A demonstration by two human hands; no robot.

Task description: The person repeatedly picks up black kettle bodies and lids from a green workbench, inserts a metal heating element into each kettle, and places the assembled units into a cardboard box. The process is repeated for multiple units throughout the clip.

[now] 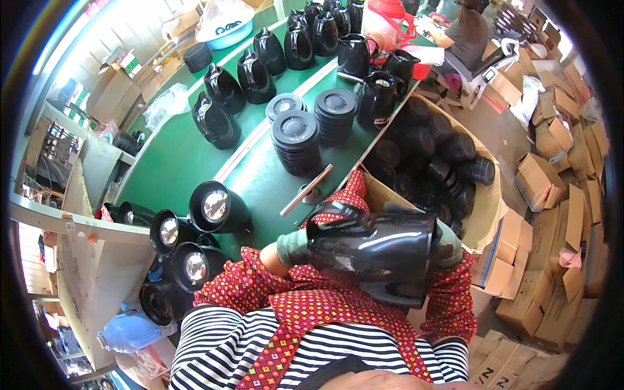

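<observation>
A glossy black jug body (pixel 377 253) lies sideways in front of my chest, its wide end toward the right. My left hand (pixel 294 247), in a grey-green glove, grips its narrower left end; the jug and dark shading partly hide the fingers. At the wide end is my gloved right hand (pixel 447 244), apparently holding the rim, with most fingers hidden behind or inside it. Just beyond, a silver bar (pixel 307 190) on a small stand rests on the green bench (pixel 263 188). Stacked black round lids (pixel 296 142) stand farther back.
Upright black jugs (pixel 255 77) line the bench's far side. Several open-ended jugs (pixel 218 207) lie at the left. A carton (pixel 491 224) of black round parts stands at the right. Beyond are a red-and-white container (pixel 383 26), a seated person (pixel 465 36) and stacked cartons (pixel 552 240).
</observation>
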